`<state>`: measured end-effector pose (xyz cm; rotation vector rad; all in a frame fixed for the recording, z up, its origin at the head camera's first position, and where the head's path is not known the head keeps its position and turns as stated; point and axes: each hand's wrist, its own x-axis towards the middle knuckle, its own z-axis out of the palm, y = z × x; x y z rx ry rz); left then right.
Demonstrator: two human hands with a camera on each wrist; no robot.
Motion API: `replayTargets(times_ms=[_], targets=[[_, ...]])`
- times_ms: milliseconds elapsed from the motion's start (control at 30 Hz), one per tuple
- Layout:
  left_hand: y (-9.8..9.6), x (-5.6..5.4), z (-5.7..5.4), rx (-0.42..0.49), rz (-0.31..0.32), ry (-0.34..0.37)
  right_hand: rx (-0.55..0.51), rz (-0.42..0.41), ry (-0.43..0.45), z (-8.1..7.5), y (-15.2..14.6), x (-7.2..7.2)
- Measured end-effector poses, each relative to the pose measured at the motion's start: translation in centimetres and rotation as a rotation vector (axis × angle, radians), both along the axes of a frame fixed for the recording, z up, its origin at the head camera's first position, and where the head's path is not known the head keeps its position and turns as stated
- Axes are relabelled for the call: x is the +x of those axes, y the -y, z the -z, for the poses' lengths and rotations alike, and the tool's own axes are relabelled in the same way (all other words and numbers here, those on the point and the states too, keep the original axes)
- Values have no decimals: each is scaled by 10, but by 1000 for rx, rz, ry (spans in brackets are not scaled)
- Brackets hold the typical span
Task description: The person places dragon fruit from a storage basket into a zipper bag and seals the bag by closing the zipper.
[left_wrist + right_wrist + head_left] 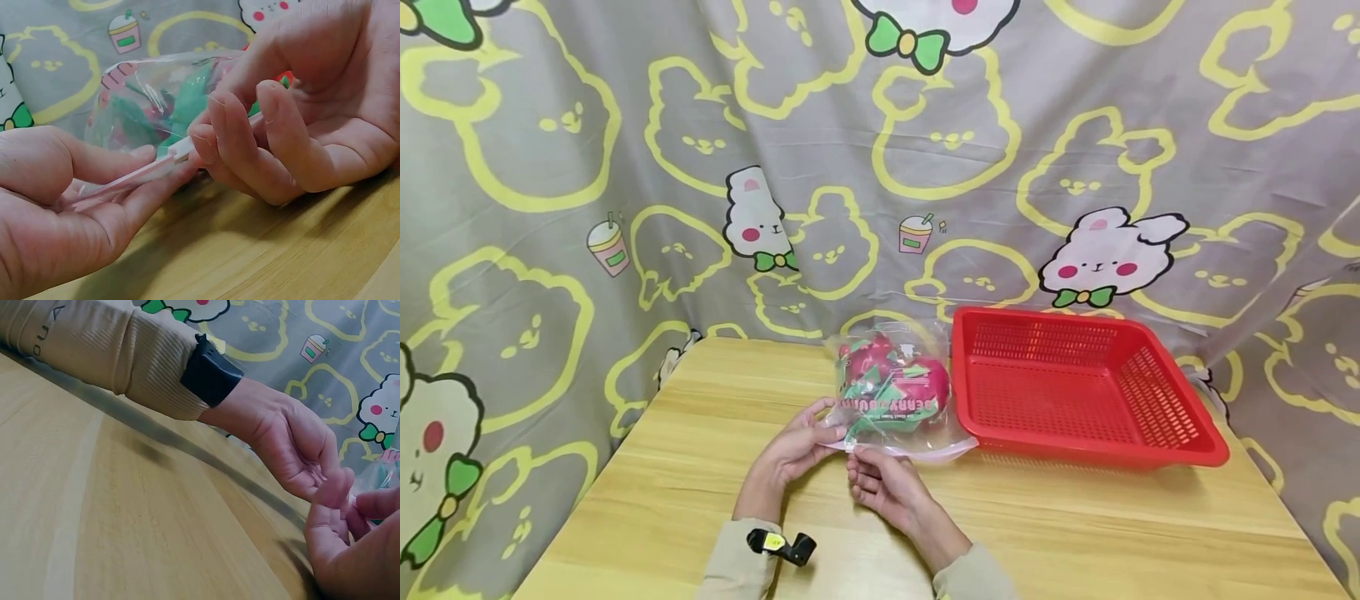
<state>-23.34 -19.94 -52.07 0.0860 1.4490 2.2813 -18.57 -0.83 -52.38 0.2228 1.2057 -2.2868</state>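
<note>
A clear zip bag (958,429) with pink lettering lies on the table, its mouth towards the person. Inside are pinkish-red dragon fruits (934,379) with green scales, partly blurred by the plastic. My left hand (797,446) pinches the left end of the bag's zip edge between thumb and fingers. Close beside it, my right hand (891,490) pinches the edge at the white slider (180,149), its other fingers loosely curled. The left wrist view shows the pale zip strip (128,179) running between both hands. In the right wrist view the hands overlap and mostly hide the bag.
To the right of the bag stands a red plastic basket (1045,400) with slotted walls, its near left corner close to the bag. The wooden table (662,475) backs onto a patterned curtain (850,150). A black strap mount (781,546) sits on the left sleeve.
</note>
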Motion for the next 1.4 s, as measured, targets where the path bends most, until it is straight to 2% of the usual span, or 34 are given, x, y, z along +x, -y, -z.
replayTargets(times_ms=[433,567,767,900,1067,1267,1400], targets=[[6,3,2,-8,89,-113,58,-18,-35,-1,9,0],[8,5,3,-5,104,-134,75,6,-40,-1,12,1],[15,5,6,-20,63,-100,74,86,-31,1,16,3],[20,6,8,-32,50,-112,63,121,-11,3,14,3],[22,5,7,-38,39,-109,48,139,-13,4,3,2],[18,-1,1,-50,25,-102,33,178,-27,-1,-17,-1],[18,-3,1,-45,37,-114,28,145,-41,-2,-30,-1]])
